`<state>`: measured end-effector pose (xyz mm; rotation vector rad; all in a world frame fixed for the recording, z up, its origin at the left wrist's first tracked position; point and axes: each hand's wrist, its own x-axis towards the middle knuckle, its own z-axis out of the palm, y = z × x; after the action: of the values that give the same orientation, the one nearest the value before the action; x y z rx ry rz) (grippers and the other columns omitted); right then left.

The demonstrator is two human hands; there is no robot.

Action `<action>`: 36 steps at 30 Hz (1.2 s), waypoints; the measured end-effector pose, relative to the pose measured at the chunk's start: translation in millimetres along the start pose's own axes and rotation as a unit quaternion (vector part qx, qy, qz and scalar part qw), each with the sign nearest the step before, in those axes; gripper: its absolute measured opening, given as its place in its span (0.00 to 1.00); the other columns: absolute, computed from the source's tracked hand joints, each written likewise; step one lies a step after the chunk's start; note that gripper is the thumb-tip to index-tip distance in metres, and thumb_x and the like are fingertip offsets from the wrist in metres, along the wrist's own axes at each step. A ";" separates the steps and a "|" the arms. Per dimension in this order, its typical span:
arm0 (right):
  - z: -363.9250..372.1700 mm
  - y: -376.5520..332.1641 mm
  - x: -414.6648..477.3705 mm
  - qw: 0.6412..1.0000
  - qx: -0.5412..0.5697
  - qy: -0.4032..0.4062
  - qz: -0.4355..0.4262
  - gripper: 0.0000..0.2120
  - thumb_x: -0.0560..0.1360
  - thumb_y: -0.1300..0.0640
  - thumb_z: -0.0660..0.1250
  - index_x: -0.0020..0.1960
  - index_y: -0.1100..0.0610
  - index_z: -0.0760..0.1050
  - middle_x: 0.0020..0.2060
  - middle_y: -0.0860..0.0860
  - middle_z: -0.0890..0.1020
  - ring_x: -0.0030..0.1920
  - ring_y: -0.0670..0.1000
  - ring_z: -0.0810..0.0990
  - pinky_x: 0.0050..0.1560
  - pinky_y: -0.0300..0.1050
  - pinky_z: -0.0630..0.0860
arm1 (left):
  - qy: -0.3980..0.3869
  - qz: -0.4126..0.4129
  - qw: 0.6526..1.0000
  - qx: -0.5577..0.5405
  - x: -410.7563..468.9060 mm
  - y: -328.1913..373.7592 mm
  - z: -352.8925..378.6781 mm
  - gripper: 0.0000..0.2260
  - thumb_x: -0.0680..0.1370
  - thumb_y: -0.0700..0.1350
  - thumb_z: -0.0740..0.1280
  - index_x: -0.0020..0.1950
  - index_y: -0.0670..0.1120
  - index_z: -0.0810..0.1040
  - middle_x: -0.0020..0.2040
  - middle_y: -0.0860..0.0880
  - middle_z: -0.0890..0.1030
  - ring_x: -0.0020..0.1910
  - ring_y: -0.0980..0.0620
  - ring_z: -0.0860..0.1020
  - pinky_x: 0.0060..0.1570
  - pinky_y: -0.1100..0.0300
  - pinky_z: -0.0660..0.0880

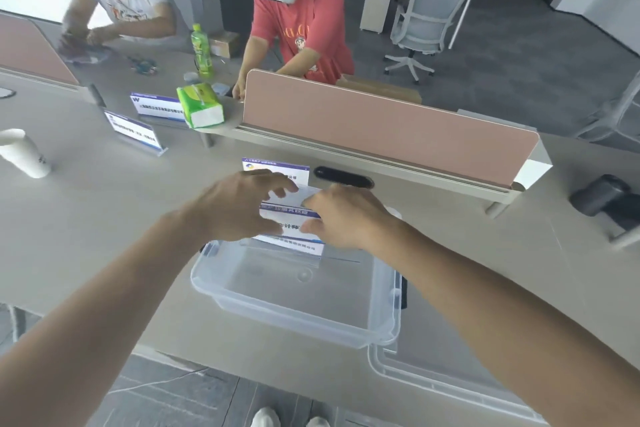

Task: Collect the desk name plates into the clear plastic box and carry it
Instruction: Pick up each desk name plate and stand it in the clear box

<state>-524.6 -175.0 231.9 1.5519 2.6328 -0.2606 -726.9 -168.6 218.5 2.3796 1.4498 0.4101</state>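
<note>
- Left hand (242,206): fingers curled over the left edge of a clear acrylic desk name plate (294,218) carrying a white card with a blue band; thumb under its lower edge.
- Right hand (346,218): fingers and thumb pinch the right edge of the same plate.
- Held plate: tilted, above the far edge of the clear rectangular plastic box (214,291).
- Box: open, standing on the pale grey counter (104,218) near its front edge.
- Clear plastic lid (450,381): lying flat at the near right, just beside the box.
- Second blue-and-white name plate (277,168): upright on the counter, just behind the hands.
- Two further blue-and-white name plates (135,130) (157,107): upright at the far left.
- Green tissue pack (201,104): beside the farther of these two plates.
- Pink divider panel (381,128): upright along the counter's back.
- White paper cup (24,152): at the left edge, well apart from the box.
</note>
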 end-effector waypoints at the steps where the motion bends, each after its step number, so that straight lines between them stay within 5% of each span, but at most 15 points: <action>1: 3.0 -0.9 1.2 1.000 0.006 0.006 -0.008 0.10 0.78 0.45 0.63 0.41 0.49 0.69 0.34 0.47 0.71 0.43 0.57 0.76 0.40 0.46 0.67 | -0.031 -0.022 0.995 0.087 -0.1 5.8 1.6 0.27 0.69 0.54 0.75 0.66 0.60 0.72 0.57 0.57 0.79 0.54 0.51 0.78 0.49 0.58 0.73; 4: 12.2 -2.7 3.2 1.000 0.019 0.016 -0.019 0.08 0.78 0.46 0.63 0.42 0.47 0.69 0.39 0.50 0.74 0.43 0.57 0.75 0.40 0.45 0.66 | -0.077 -0.062 0.964 0.245 0.8 17.6 7.8 0.22 0.75 0.58 0.69 0.68 0.59 0.72 0.57 0.50 0.80 0.55 0.45 0.79 0.46 0.57 0.71; 12: 30.5 4.3 9.2 0.998 0.046 -0.032 0.017 0.14 0.73 0.42 0.67 0.54 0.48 0.76 0.45 0.49 0.79 0.46 0.56 0.78 0.41 0.46 0.72 | -0.096 -0.065 0.967 0.228 -7.2 -11.6 22.0 0.11 0.78 0.56 0.66 0.54 0.52 0.78 0.41 0.47 0.76 0.50 0.41 0.80 0.40 0.58 0.65; 15: 43.3 0.5 19.2 0.992 0.098 -0.064 0.038 0.07 0.75 0.46 0.64 0.50 0.47 0.77 0.42 0.49 0.78 0.44 0.55 0.78 0.38 0.45 0.70 | -0.095 -0.054 0.972 0.209 -5.1 -35.9 23.6 0.11 0.77 0.56 0.66 0.57 0.55 0.78 0.49 0.47 0.82 0.51 0.41 0.80 0.42 0.58 0.67; 20: 55.3 -20.7 39.1 0.987 0.104 -0.077 0.093 0.10 0.78 0.48 0.63 0.56 0.47 0.78 0.43 0.49 0.77 0.44 0.56 0.77 0.40 0.45 0.70 | -0.108 -0.003 0.968 0.227 5.2 -69.1 26.7 0.12 0.78 0.55 0.65 0.56 0.51 0.78 0.52 0.45 0.81 0.52 0.41 0.80 0.43 0.56 0.68; 28: 89.9 -46.2 44.7 0.978 0.080 -0.064 0.183 0.08 0.78 0.49 0.61 0.46 0.52 0.74 0.40 0.51 0.77 0.42 0.57 0.77 0.40 0.46 0.72 | -0.159 0.062 0.970 0.174 14.7 -107.1 51.6 0.11 0.76 0.48 0.63 0.57 0.49 0.78 0.55 0.46 0.80 0.52 0.42 0.80 0.46 0.57 0.74; 33: 114.0 -35.1 41.1 0.974 0.079 -0.071 0.198 0.11 0.79 0.48 0.61 0.52 0.53 0.78 0.44 0.54 0.81 0.45 0.59 0.79 0.42 0.47 0.73 | -0.205 0.098 0.960 0.163 29.3 -106.5 80.5 0.19 0.77 0.43 0.61 0.67 0.55 0.75 0.59 0.46 0.80 0.57 0.43 0.79 0.44 0.56 0.71; 36: 127.4 -18.1 41.8 0.972 0.088 -0.087 0.200 0.10 0.79 0.48 0.60 0.46 0.52 0.75 0.42 0.54 0.80 0.44 0.59 0.78 0.41 0.47 0.72 | -0.234 0.097 0.955 0.157 40.4 -106.9 99.9 0.16 0.77 0.42 0.61 0.64 0.53 0.77 0.58 0.45 0.80 0.56 0.42 0.80 0.47 0.54 0.76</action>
<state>-563.6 -170.9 102.4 1.9670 2.1565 -0.5810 -754.3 -98.7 86.5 2.6295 1.1315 -0.3537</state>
